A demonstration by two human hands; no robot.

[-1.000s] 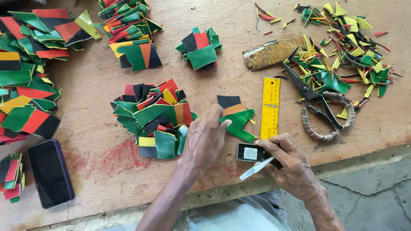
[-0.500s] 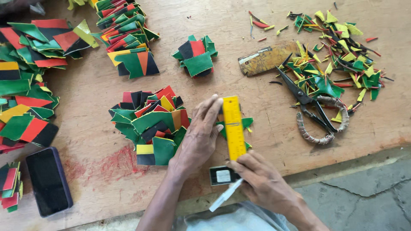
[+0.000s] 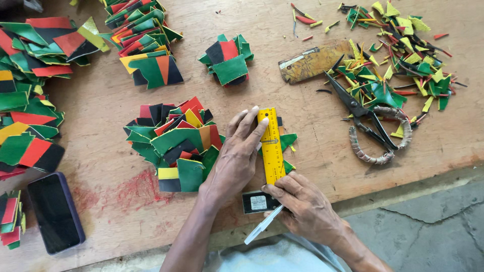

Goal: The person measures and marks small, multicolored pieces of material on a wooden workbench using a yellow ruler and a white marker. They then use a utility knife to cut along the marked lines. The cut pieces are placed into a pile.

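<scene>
Far left of the wooden bench (image 3: 312, 30): a dark phone (image 3: 54, 211) lies flat near the front edge, with stacks of red, green, black and yellow cut pieces (image 3: 30, 100) along the left side. Centre-left: a loose heap of the same coloured pieces (image 3: 171, 143), just beside the left hand (image 3: 234, 161).

Left hand lies palm down, fingers spread and flat, not curled round anything; the fingertips press on the yellow ruler (image 3: 271, 146), which lies lengthwise over a green piece (image 3: 287, 141) whose edges show either side of it. Ruler sits mid-bench, near the front edge.

Right hand (image 3: 302, 209) is closed on a white pen (image 3: 264, 224), held near the ruler's near end, just beside a small dark box (image 3: 258, 202).

Step, as judged: measuring or marking the piece under the ruler. Next move seems to call for a steady ruler and the pen brought to its edge.

Right: scissors (image 3: 370, 121) with wrapped handles, a worn flat block (image 3: 312, 61), and offcut scraps (image 3: 403, 55), well apart from both hands.
</scene>
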